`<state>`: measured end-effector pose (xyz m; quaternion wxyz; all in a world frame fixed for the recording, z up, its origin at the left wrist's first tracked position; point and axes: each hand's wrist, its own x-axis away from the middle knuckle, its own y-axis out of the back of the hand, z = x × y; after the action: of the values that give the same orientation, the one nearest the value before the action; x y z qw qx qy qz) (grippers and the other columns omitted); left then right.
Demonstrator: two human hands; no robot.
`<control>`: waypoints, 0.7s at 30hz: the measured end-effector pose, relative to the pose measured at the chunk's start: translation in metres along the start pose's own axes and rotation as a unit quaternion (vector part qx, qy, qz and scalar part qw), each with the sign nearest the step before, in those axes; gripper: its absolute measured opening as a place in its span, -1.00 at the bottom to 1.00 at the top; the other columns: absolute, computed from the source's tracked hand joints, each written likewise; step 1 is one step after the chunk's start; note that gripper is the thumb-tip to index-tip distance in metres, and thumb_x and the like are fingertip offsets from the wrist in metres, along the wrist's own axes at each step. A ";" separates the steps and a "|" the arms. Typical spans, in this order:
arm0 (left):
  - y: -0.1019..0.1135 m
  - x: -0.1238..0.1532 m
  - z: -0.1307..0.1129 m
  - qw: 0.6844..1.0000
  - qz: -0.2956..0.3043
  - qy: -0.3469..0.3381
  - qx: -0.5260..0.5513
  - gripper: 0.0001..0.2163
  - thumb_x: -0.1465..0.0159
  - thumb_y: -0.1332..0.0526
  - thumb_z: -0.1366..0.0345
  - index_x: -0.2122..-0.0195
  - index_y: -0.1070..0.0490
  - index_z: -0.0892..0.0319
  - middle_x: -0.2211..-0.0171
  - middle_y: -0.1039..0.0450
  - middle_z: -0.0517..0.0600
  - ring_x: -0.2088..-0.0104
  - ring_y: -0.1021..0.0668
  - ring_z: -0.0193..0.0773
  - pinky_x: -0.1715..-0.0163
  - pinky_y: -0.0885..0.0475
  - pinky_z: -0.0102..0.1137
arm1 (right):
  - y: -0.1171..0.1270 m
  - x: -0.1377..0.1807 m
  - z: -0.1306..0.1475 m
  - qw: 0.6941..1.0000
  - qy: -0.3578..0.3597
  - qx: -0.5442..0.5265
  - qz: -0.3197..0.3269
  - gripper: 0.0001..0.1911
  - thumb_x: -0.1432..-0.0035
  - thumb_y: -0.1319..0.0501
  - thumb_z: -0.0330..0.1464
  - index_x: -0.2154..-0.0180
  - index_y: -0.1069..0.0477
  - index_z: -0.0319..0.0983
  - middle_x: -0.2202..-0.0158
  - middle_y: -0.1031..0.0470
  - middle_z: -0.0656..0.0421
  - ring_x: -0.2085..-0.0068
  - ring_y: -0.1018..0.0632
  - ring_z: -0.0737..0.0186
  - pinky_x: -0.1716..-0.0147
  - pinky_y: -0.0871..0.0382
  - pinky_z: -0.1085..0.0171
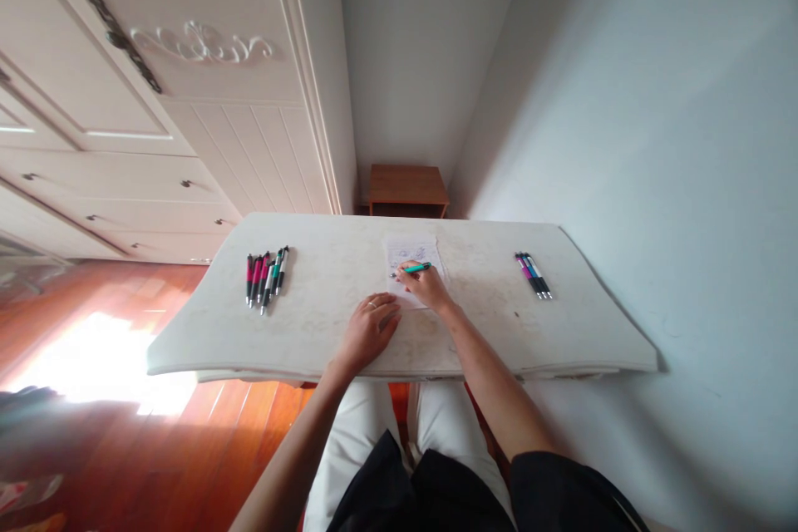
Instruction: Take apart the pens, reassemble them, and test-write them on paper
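The right hand [427,287] has its fingers closed around a green pen [416,268] over the written-on paper [412,244], at the middle of the worktop [324,332]. The pen's long axis runs almost crosswise, its tip pointing left and slightly towards the person, rear end rightward. The left hand [369,331] lies palm down, fingers relaxed and grasping nothing, beside the paper's near left corner.

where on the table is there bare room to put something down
Two broad patches of the white table look bare: between the left pens and the paper, and between the paper and the right pens, beyond the right forearm. Crowded: the middle, where the left hand rests by the paper and the right hand holds a green pen over it.
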<state>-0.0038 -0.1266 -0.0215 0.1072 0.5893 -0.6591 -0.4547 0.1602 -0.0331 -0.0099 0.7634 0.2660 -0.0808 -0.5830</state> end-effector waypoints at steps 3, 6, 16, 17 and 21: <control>0.000 0.000 0.000 1.000 0.002 -0.003 0.000 -0.81 -0.28 -0.14 0.35 0.14 -0.50 0.17 0.03 -0.49 0.09 -0.03 -0.47 -0.11 -0.08 -0.38 -0.11 | 0.000 0.000 0.000 1.000 -0.005 0.002 -0.005 -0.77 -0.21 -0.11 -0.20 0.30 -0.46 -0.18 0.44 -0.57 0.22 0.55 -0.53 0.31 0.50 -0.34 0.39; -0.001 0.000 0.000 1.000 0.001 0.001 -0.001 -0.81 -0.28 -0.14 0.34 0.14 -0.50 0.16 0.03 -0.49 0.09 -0.03 -0.46 -0.11 -0.08 -0.37 -0.11 | 0.000 0.000 0.001 1.000 -0.004 0.013 -0.010 -0.77 -0.21 -0.11 -0.21 0.28 -0.46 -0.17 0.43 -0.57 0.22 0.56 -0.53 0.31 0.51 -0.34 0.39; 0.000 -0.001 -0.001 1.000 0.001 0.005 0.003 -0.82 -0.27 -0.15 0.35 0.15 -0.50 0.17 0.04 -0.50 0.09 -0.03 -0.47 -0.11 -0.08 -0.37 -0.11 | 0.001 -0.001 0.003 0.999 0.007 0.047 -0.001 -0.76 -0.23 -0.09 -0.23 0.29 -0.48 -0.18 0.42 -0.59 0.19 0.47 -0.55 0.29 0.48 -0.33 0.41; 0.000 -0.002 -0.001 1.000 0.001 0.005 0.004 -0.82 -0.28 -0.14 0.35 0.15 -0.50 0.17 0.04 -0.50 0.09 -0.03 -0.47 -0.11 -0.08 -0.37 -0.11 | 0.000 -0.001 0.003 0.999 0.006 0.047 -0.003 -0.77 -0.23 -0.09 -0.23 0.28 -0.48 -0.18 0.42 -0.59 0.19 0.47 -0.55 0.28 0.47 -0.33 0.41; 0.001 -0.002 -0.001 1.000 0.001 0.004 0.004 -0.81 -0.28 -0.14 0.35 0.15 -0.50 0.18 0.04 -0.50 0.10 -0.02 -0.47 -0.10 -0.07 -0.38 -0.11 | 0.000 -0.001 0.003 0.998 0.006 0.054 -0.009 -0.78 -0.21 -0.11 -0.22 0.28 -0.48 -0.17 0.45 -0.57 0.20 0.48 -0.54 0.27 0.47 -0.33 0.40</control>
<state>-0.0030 -0.1257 -0.0197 0.1082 0.5909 -0.6610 -0.4497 0.1587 -0.0334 -0.0074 0.7430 0.3108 -0.1050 -0.5834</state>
